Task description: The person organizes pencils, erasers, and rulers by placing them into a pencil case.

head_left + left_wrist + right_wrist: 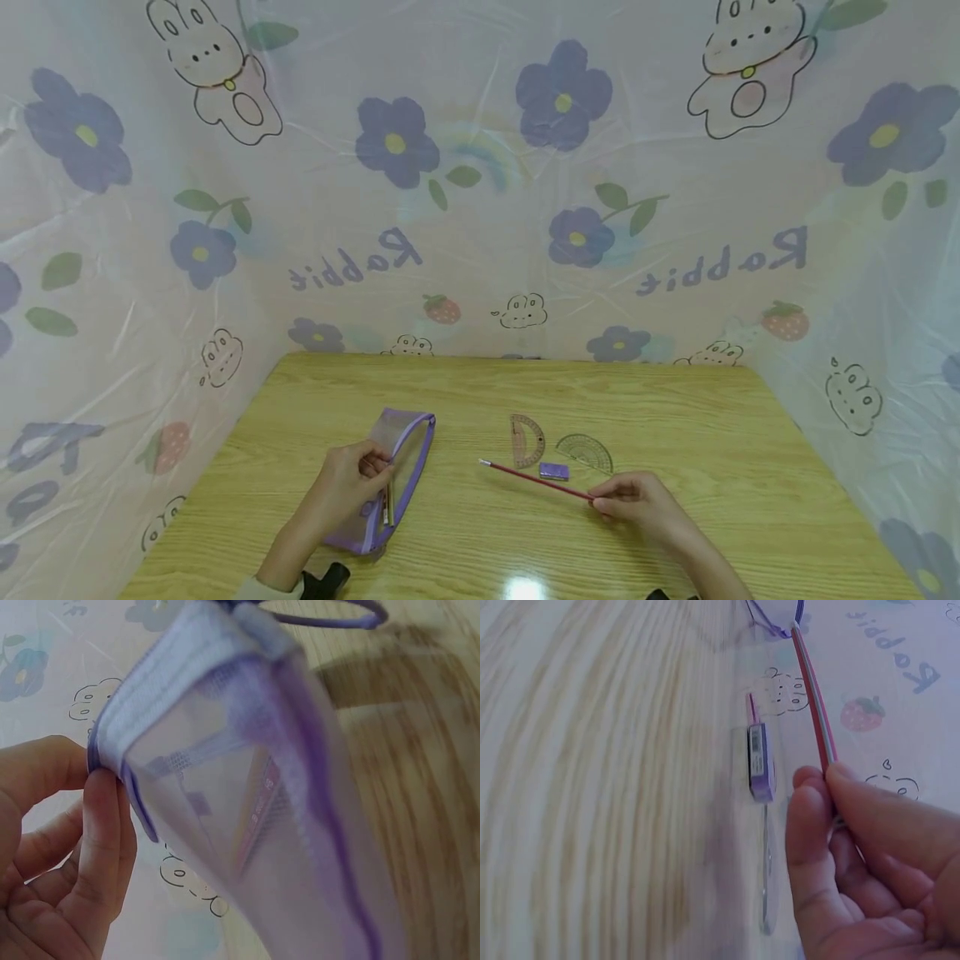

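Note:
My left hand (352, 483) pinches the upper edge of a see-through pencil case (390, 429) with purple trim, at the left of the table. The left wrist view shows thumb and fingers on the rim of the case (315, 795), and pencils (255, 802) through its mesh side. My right hand (633, 504) pinches a thin red pencil (536, 478) near one end; its silver-white tip points left toward the case. In the right wrist view the pencil (814, 701) rises from between thumb and fingers.
Behind the pencil lie a pinkish protractor (528, 442), a clear protractor (585, 452) and a purple eraser (554, 472) in a wrapper. They rest on a wood-grain table (675, 400). Printed rabbit-and-flower sheeting (480, 208) encloses the back and both sides.

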Tool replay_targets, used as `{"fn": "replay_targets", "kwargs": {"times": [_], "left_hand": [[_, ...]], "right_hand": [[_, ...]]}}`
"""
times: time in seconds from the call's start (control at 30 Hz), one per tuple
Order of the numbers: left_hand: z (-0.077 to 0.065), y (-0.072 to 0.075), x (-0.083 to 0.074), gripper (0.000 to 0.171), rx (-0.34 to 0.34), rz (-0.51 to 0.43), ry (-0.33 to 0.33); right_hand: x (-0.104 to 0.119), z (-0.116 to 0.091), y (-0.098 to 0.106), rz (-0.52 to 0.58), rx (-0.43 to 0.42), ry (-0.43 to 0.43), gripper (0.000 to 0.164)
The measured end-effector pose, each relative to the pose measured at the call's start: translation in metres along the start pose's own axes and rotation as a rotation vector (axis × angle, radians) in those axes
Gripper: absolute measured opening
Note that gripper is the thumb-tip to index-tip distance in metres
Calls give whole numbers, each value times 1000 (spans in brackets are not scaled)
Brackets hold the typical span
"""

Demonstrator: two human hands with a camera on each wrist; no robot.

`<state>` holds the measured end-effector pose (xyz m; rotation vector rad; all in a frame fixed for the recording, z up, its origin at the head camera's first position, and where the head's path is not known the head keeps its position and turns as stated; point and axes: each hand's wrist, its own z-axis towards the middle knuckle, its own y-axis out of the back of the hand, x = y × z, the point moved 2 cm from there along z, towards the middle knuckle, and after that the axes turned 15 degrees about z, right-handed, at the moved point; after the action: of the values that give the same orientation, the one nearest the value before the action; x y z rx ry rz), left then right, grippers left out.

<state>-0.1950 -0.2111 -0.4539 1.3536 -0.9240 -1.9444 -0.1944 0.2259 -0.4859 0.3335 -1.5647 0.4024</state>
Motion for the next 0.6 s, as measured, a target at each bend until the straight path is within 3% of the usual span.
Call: {"fn": "replay_targets", "kwargs": {"times": [0.17, 0.6], "left_hand": [[1, -1, 0, 9, -2, 8, 0], [1, -1, 0, 9, 6, -5, 24]], "right_hand": [[3, 5, -6, -1, -36, -35, 25], [6, 16, -16, 9, -40, -13, 22]]}}
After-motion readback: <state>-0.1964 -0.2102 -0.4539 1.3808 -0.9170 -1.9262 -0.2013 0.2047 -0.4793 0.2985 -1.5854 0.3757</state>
